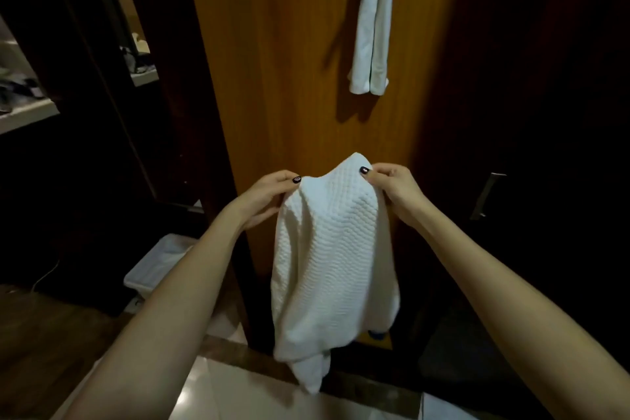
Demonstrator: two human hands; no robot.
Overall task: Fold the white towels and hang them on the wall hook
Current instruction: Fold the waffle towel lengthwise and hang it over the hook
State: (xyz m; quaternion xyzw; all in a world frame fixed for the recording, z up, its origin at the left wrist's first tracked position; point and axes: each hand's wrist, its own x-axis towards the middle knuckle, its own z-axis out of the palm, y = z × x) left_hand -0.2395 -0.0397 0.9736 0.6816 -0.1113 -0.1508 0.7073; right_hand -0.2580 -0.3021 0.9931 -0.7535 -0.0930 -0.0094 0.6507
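Observation:
I hold a white textured towel [332, 259] up in front of me by its top edge. My left hand [269, 198] pinches its upper left part and my right hand [392, 189] pinches its upper right part. The towel hangs loose and bunched below my hands, with a corner trailing at the bottom. Another white towel [373, 24], folded long and narrow, hangs high on the orange-brown wooden wall panel [289, 78]. The hook itself is out of view above the frame.
A dark cabinet door with a metal handle [487, 196] stands at the right. On the left are dim shelves [27, 112] with clutter, and a white bin [160, 266] sits on the floor. Glossy pale tiles [221, 385] lie below.

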